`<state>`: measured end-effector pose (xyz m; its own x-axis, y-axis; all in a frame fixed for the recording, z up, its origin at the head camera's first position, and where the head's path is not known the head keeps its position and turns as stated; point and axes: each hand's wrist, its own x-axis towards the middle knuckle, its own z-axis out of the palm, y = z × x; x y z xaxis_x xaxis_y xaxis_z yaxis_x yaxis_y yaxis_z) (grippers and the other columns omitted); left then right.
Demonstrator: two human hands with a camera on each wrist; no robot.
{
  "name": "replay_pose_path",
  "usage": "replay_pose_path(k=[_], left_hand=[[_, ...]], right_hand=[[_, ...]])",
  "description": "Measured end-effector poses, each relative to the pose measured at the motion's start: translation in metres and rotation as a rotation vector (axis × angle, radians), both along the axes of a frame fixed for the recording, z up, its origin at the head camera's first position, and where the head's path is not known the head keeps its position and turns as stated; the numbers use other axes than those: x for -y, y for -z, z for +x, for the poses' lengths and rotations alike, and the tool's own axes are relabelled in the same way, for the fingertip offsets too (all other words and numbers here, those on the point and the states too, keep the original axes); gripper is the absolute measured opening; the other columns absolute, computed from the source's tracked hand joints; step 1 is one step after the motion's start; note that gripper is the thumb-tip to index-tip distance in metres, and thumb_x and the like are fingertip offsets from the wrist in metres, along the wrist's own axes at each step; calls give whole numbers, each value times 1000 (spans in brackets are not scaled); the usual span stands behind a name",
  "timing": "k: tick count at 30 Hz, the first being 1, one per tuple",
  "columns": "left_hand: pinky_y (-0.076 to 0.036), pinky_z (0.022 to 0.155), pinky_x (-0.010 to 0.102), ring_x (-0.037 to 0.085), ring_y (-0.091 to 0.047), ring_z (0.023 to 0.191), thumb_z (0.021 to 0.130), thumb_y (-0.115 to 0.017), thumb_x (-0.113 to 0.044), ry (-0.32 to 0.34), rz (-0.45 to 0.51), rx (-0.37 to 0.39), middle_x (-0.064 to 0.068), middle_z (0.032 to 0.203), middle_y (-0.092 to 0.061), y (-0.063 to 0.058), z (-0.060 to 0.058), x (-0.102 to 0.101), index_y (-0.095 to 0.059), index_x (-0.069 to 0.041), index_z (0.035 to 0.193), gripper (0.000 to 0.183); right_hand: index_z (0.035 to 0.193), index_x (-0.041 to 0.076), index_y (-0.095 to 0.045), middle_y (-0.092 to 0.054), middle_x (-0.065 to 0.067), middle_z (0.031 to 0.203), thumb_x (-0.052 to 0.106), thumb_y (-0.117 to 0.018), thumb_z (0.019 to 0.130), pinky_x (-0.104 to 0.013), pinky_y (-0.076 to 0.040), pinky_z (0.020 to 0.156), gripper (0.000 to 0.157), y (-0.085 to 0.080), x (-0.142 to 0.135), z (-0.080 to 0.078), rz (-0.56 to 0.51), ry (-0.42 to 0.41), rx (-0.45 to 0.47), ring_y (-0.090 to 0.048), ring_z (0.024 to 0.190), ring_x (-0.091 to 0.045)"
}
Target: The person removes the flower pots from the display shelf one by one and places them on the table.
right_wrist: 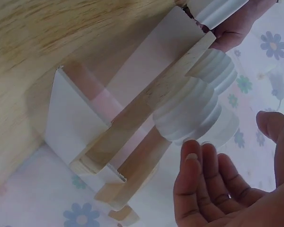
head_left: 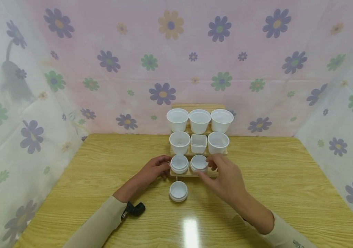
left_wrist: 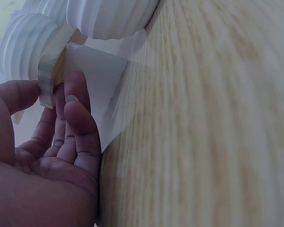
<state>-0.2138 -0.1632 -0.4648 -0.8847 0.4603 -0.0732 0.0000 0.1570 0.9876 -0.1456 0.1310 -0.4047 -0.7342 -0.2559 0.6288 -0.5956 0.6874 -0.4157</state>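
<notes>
Sitting nearest on the wood-grain table (head_left: 102,165), a loose white jar (head_left: 178,192) stands just in front of the stepped wooden stand (head_left: 185,174). Beyond it, the left hand (head_left: 155,169) pinches the left end of the lowest step between thumb and fingers. The right hand (head_left: 227,175) is held about a second jar (head_left: 199,162) on that step, fingers gently bent and thumb well apart; whether the fingertips actually touch it is hard to tell. A third jar (head_left: 179,164) stands to its left. The middle step carries a square cup (head_left: 198,143) between two round cups (head_left: 180,143); the top step bears three large cups (head_left: 200,121) before a flowered cloth (head_left: 179,62).
</notes>
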Motion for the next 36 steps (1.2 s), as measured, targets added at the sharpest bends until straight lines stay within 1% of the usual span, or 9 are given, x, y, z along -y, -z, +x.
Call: replay_pose_path(k=[5, 9, 15, 23, 29, 36], left_hand=[[-55, 77, 31, 21, -61, 94, 110, -53, -17, -4, -3, 4, 7, 108, -66, 0, 1, 0, -57, 3, 141, 36], [-55, 77, 31, 21, -61, 94, 110, -53, -17, -7, -4, 10, 6, 107, -65, 0, 1, 1, -57, 2, 141, 37], [-54, 76, 31, 21, -61, 94, 111, -52, -17, -2, -4, 10, 6, 107, -65, 1, 0, 1, -57, 3, 141, 37], [-55, 76, 31, 22, -62, 93, 111, -52, -18, 2, 1, 6, 7, 107, -65, 2, 0, 1, -57, 2, 142, 37], [-54, 74, 31, 22, -61, 88, 112, -51, -17, 7, 9, 0, 7, 104, -65, 2, 0, 0, -56, 2, 142, 36], [-54, 74, 32, 21, -61, 87, 112, -50, -16, 11, 16, 1, 8, 103, -65, -1, 1, 0, -55, 5, 142, 37]], right_hand=[[105, 10, -67, -67, -4, 92, 34, -95, 81, -34, -55, 66, 45, 0, 0, 0, 29, 51, 41, -68, 81, -19], [110, 10, -68, -72, -3, 98, 37, -94, 82, -36, -57, 69, 47, 1, 0, -1, 46, 63, 66, -70, 85, -21], [117, 10, -66, -76, -6, 106, 38, -93, 84, -39, -59, 74, 51, 5, -1, -4, 45, 41, 95, -72, 90, -21], [123, 6, -64, -75, -10, 110, 34, -95, 83, -43, -60, 81, 57, 9, 0, -8, 25, -1, 130, -73, 98, -24], [125, 3, -63, -73, -11, 112, 31, -96, 81, -45, -60, 84, 61, 14, 1, -11, 9, -7, 125, -73, 100, -26], [124, 3, -63, -73, -12, 113, 29, -97, 80, -47, -59, 89, 61, 21, 2, -14, -20, -8, 108, -73, 103, -28]])
